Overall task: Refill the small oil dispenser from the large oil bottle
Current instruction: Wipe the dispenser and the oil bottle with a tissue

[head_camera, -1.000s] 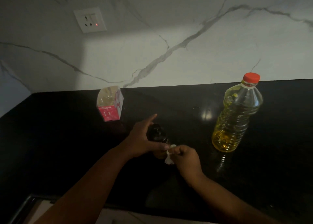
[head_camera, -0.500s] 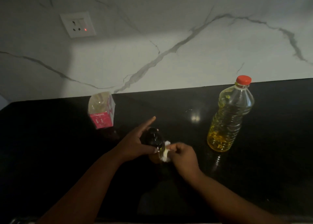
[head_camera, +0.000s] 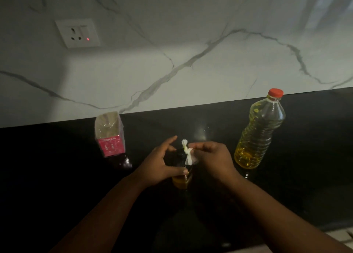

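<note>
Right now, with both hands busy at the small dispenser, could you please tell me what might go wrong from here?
The left hand steadies the small oil dispenser only by its lower body while the right hand works a crumpled white tissue at its top; a hard tug might tip it and spill oil on the black countertop. The tissue looks yellowed, so oily fingers could slip. The large oil bottle, red cap on, stands near the right forearm and might get knocked.

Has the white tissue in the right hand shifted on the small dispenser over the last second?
Yes. The white tissue has risen: earlier it sat low beside the small dispenser, now the right hand holds it up by the dark top.
</note>
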The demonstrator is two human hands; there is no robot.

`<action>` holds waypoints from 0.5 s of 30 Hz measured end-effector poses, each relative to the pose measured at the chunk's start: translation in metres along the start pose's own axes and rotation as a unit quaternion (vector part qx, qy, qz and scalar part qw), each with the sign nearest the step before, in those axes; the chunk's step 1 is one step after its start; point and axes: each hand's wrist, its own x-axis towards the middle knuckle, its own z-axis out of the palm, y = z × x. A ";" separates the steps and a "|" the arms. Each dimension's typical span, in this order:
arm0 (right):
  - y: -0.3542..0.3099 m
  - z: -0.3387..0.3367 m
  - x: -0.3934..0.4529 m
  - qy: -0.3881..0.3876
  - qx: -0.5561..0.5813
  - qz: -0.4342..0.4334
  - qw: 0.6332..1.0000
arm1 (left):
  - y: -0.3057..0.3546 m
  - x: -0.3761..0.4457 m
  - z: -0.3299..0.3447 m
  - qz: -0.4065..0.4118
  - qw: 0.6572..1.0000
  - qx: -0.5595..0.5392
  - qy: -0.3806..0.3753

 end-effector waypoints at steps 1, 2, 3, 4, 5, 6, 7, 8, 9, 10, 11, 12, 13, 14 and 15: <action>-0.002 0.003 -0.001 -0.017 -0.069 -0.024 0.997 | 0.000 -0.001 0.000 0.015 1.000 -0.003 0.007; -0.003 0.006 -0.001 -0.033 -0.127 -0.040 0.991 | -0.001 -0.001 -0.001 0.028 1.000 -0.006 0.012; -0.003 0.009 -0.001 -0.040 -0.176 -0.050 0.982 | -0.001 0.000 -0.002 0.038 0.999 -0.006 0.012; -0.002 0.010 -0.003 -0.039 -0.216 -0.057 0.974 | -0.001 0.001 -0.002 0.041 0.999 -0.004 0.008; -0.001 0.012 -0.005 -0.030 -0.255 -0.067 0.964 | 0.000 0.002 -0.004 0.045 0.999 -0.002 -0.001; 0.002 0.013 -0.007 -0.019 -0.297 -0.084 0.951 | 0.000 0.004 -0.006 0.046 0.999 -0.001 -0.015; 0.006 0.013 -0.010 -0.011 -0.341 -0.104 0.934 | 0.001 0.005 -0.008 0.044 0.998 -0.001 -0.034; 0.009 0.013 -0.013 -0.009 -0.379 -0.124 0.917 | 0.002 0.007 -0.010 0.039 0.998 -0.004 -0.055; 0.013 0.013 -0.015 -0.008 -0.403 -0.140 0.904 | 0.003 0.008 -0.011 0.034 0.997 -0.009 -0.075; 0.015 0.012 -0.017 -0.008 -0.417 -0.152 0.896 | 0.003 0.010 -0.013 0.031 0.995 -0.012 -0.094; 0.016 0.011 -0.017 -0.007 -0.427 -0.158 0.890 | 0.004 0.012 -0.014 0.031 0.993 -0.010 -0.111; 0.015 0.010 -0.017 -0.005 -0.437 -0.162 0.885 | 0.004 0.015 -0.015 0.034 0.991 -0.005 -0.126; 0.015 0.009 -0.015 -0.004 -0.450 -0.163 0.878 | 0.004 0.017 -0.015 0.037 0.990 0.001 -0.136; 0.014 0.008 -0.013 -0.003 -0.459 -0.163 0.873 | 0.004 0.018 -0.015 0.039 0.989 0.007 -0.140; 0.014 0.006 -0.011 -0.004 -0.465 -0.163 0.870 | 0.004 0.019 -0.014 0.040 0.989 0.013 -0.139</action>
